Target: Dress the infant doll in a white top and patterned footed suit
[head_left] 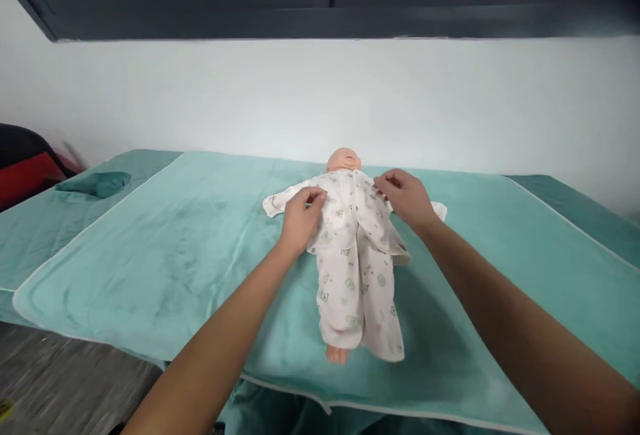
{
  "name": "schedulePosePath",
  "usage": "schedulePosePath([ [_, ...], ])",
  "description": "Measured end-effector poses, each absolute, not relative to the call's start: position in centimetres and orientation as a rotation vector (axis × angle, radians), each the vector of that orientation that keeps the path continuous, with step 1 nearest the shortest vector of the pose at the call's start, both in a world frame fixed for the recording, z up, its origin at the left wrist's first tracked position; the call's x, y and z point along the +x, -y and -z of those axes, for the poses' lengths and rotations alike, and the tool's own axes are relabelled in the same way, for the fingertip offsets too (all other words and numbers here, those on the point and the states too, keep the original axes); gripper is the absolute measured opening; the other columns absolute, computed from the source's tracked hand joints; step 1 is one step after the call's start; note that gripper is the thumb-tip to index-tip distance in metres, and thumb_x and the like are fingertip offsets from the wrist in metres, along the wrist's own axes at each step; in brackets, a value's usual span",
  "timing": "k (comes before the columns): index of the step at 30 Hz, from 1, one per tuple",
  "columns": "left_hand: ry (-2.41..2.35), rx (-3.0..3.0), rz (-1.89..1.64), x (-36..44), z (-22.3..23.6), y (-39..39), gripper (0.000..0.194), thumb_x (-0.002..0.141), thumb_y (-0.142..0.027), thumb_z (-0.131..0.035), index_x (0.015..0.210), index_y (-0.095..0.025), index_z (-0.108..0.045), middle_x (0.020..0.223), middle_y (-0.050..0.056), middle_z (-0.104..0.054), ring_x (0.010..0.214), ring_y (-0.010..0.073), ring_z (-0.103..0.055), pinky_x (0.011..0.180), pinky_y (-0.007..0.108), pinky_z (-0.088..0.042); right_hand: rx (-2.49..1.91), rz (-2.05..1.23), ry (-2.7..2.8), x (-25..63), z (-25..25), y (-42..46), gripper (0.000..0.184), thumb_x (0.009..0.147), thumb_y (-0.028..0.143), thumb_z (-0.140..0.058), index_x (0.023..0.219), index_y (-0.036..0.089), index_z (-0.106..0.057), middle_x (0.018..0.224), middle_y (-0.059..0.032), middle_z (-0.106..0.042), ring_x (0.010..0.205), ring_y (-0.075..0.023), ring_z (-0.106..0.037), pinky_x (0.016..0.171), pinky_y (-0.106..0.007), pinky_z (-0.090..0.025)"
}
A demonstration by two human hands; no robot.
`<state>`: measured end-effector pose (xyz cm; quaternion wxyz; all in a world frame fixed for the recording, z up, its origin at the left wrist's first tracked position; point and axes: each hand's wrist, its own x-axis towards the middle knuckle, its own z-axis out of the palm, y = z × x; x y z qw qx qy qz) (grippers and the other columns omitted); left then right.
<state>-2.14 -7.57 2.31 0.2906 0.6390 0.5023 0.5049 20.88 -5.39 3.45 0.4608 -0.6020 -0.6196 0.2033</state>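
Observation:
A baby doll (344,159) lies on its back, head toward the wall and one bare foot showing at the near end. It wears a white printed shirt (343,215) and matching trousers (345,288). The shirt's front edges meet down the middle, and its lower right corner flares outward. My left hand (301,218) is closed in a pinch on the left side of the shirt's chest. On the other side, my right hand (406,196) pinches the shirt near the shoulder, hiding much of that sleeve.
The doll rests on a teal sheet (165,255) with pale piping, spread over a bed against a white wall (225,102). A dark window frame (200,15) runs above. At far left are a red and black object (30,175) and a bunched teal cloth (97,184).

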Motion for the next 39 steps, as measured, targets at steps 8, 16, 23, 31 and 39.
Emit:
schedulePosePath([
  [8,-1.510,1.770,-1.094,1.8,-2.6,-1.8,0.020,0.082,-0.034,-0.065,0.094,-0.017,-0.069,0.081,0.005,-0.069,0.074,0.0194,-0.062,0.071,0.031,-0.047,-1.742,-0.259,1.805,17.5,-2.4,-2.7,0.044,0.079,0.059,-0.063,0.059,0.024,-0.046,0.056,-0.0055,-0.053,0.064,-0.0221,-0.054,0.062,-0.034,-0.039],
  [16,-1.492,1.804,-1.093,2.6,-4.4,-3.6,0.010,0.081,-0.016,-0.062,0.072,-0.018,-0.061,0.074,0.001,-0.065,0.068,0.0152,-0.056,0.069,0.029,-0.043,-1.530,-0.417,1.523,18.3,-3.0,-2.4,0.024,0.083,0.035,-0.059,0.063,0.021,-0.059,0.057,0.0018,-0.053,0.057,-0.0133,-0.044,0.059,-0.029,-0.034],
  [23,-1.343,1.679,-1.228,4.4,-4.0,-3.2,0.016,0.087,-0.023,-0.057,0.073,-0.020,-0.065,0.070,0.000,-0.066,0.067,0.0151,-0.058,0.069,0.029,-0.046,-1.304,-0.665,1.330,18.0,-1.4,-2.8,0.026,0.078,0.046,-0.065,0.078,0.020,-0.071,0.067,0.0001,-0.063,0.064,-0.0169,-0.057,0.061,-0.030,-0.043],
  [31,-1.232,1.557,-1.188,3.7,-3.4,-3.8,0.011,0.085,-0.018,-0.056,0.077,-0.018,-0.064,0.064,-0.002,-0.061,0.057,0.0108,-0.052,0.059,0.025,-0.042,-1.254,-0.845,1.268,18.2,-0.9,-2.7,0.035,0.072,0.047,-0.069,0.094,0.021,-0.076,0.083,-0.0025,-0.072,0.079,-0.0213,-0.064,0.069,-0.033,-0.050],
  [39,-1.132,1.499,-1.155,3.6,-3.3,-3.6,0.003,0.083,-0.017,-0.058,0.084,-0.019,-0.056,0.072,-0.002,-0.063,0.058,0.0088,-0.054,0.055,0.021,-0.041,-1.197,-0.956,1.213,17.9,-1.5,-2.3,0.029,0.071,0.040,-0.069,0.092,0.022,-0.077,0.083,-0.0018,-0.072,0.078,-0.0202,-0.063,0.072,-0.033,-0.047],
])
